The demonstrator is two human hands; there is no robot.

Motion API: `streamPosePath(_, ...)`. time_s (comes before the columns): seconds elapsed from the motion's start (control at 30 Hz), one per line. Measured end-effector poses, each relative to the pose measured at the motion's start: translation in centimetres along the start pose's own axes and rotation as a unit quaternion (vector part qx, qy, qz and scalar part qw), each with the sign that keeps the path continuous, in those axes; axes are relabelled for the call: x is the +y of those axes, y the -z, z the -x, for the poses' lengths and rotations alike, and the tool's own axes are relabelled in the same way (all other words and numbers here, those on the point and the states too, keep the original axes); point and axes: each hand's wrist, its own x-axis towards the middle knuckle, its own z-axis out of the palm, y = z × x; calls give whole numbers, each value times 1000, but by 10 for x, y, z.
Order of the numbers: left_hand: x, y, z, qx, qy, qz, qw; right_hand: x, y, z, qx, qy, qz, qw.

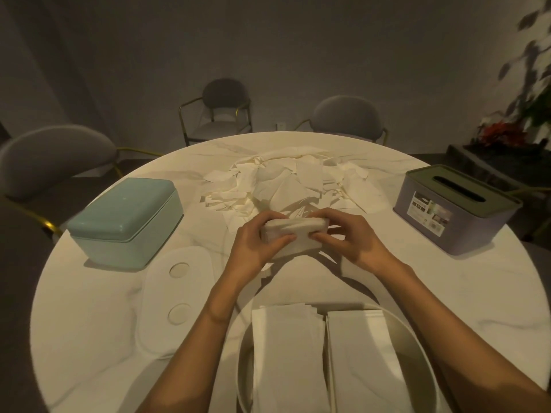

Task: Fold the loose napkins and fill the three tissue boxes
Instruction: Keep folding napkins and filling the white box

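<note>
Your left hand (256, 244) and right hand (351, 238) both raised over table (89, 308) centre, fingers curled, gripping opposite ends of folded napkin stack (293, 234). Loose napkin pile (286, 183) just beyond. White box (417, 347) nearest you holds two folded stacks; its lid (176, 296) beside. Teal box (128, 219) left, closed. Purple box (456, 207) right; label print unreadable.

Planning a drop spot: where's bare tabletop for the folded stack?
Bare table right of the white box, in front of the purple box; also the near-left edge, left of the white lid. Crowded: centre, under the loose napkin pile and both hands gripping the stack.
</note>
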Motion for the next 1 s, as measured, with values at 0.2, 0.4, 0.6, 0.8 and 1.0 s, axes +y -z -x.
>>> streamPosePath(0.2,-7,0,0,-2,51,-5,999,4,-4,1,-7,-71,-44,997)
streamPosePath(0.4,23,9,4,22,68,-22,997,-20,2,2,23,-85,-11,996)
streamPosePath(0.6,91,27,27,-25,128,16,991,-76,19,26,-30,-133,-139,981)
streamPosePath(0.8,159,29,81,-138,186,34,972,-129,54,68,-102,-192,-101,971)
streamPosePath(1.0,173,6,120,-174,189,-28,966,-139,61,87,-171,-200,26,964)
